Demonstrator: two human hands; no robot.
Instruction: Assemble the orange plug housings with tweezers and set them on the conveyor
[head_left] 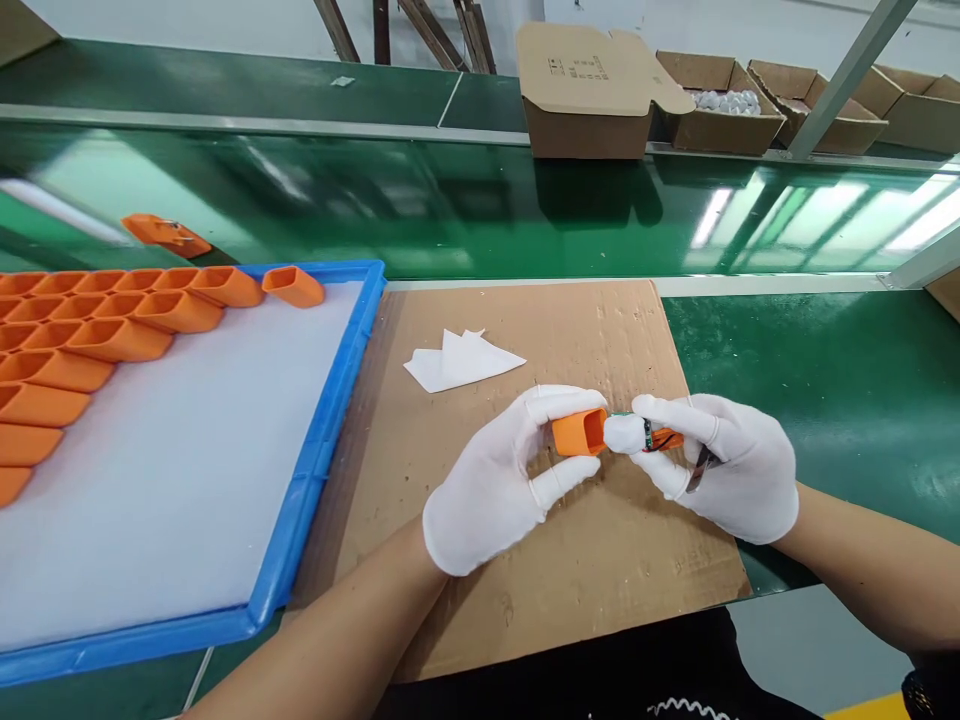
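Observation:
My left hand (pixel 512 470), in a white glove, grips a hollow orange plastic housing (pixel 578 433) between thumb and fingers. Its open end faces right. Between the fingertips of my gloved right hand (pixel 716 460) is a small white part with a green circuit board (pixel 625 434), with orange pieces and dark wires behind it. The white part's end meets the housing's opening; whether it reaches inside I cannot tell. A dark metal tool (pixel 701 468), its kind unclear, is tucked in my right palm. Both hands hover above a cardboard sheet (pixel 555 590).
White paper pieces (pixel 461 362) lie on the cardboard. To the left, a blue-rimmed tray (pixel 300 490) holds rows of orange housings (pixel 120 340). Behind it, another orange piece (pixel 166 235) rests on the green conveyor (pixel 450 215). Cardboard boxes (pixel 589 100) stand on the shelf.

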